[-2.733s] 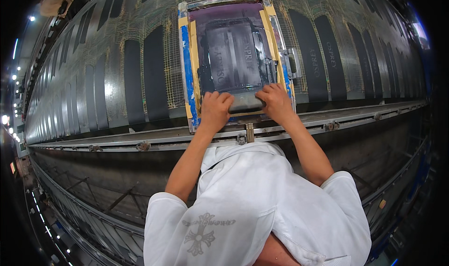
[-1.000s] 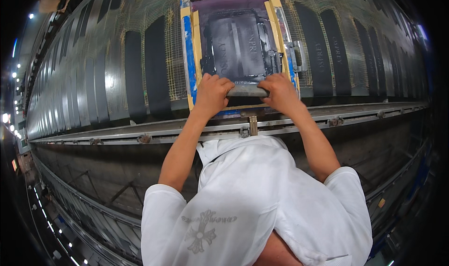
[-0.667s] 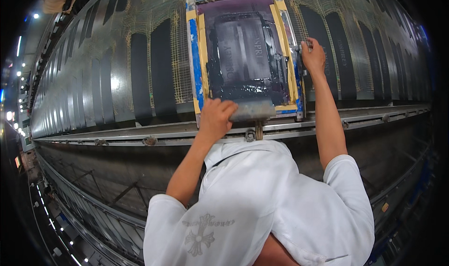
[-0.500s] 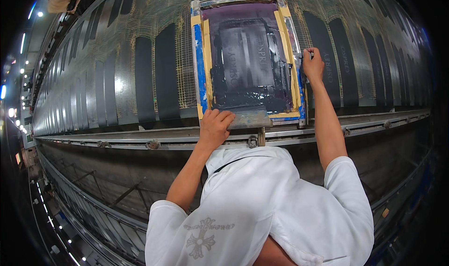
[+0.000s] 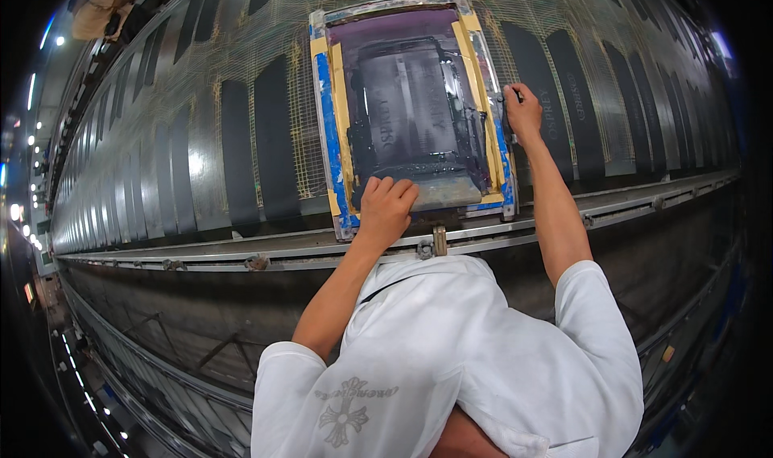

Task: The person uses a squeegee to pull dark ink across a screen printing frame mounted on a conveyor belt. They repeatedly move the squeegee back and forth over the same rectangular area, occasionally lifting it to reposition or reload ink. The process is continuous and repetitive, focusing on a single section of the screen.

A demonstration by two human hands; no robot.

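A silk-screen printing frame (image 5: 325, 108), edged with blue and tan tape, lies over the long table. Dark wet ink (image 5: 475, 148) coats its mesh around a greyish middle. My left hand (image 5: 386, 210) is closed round the left end of a wide, flat squeegee (image 5: 451, 193). The squeegee lies across the near end of the mesh, its lower edge in the ink. My right hand (image 5: 523, 113) is curled closed at the right side of the screen frame, against its outer edge. A small dark part shows by the fingers; its exact shape is hidden.
Dark strap-shaped pieces (image 5: 278, 136) lie in rows on the table, with yellowish mesh-like lines between them. A metal rail (image 5: 338, 246) with clamps runs along the near edge. Another person (image 5: 103, 17) is at the far upper left.
The squeegee has moved from the frame's near edge onto the inked mesh, with my left hand following. The whole frame and my right hand appear slightly farther left in the view.
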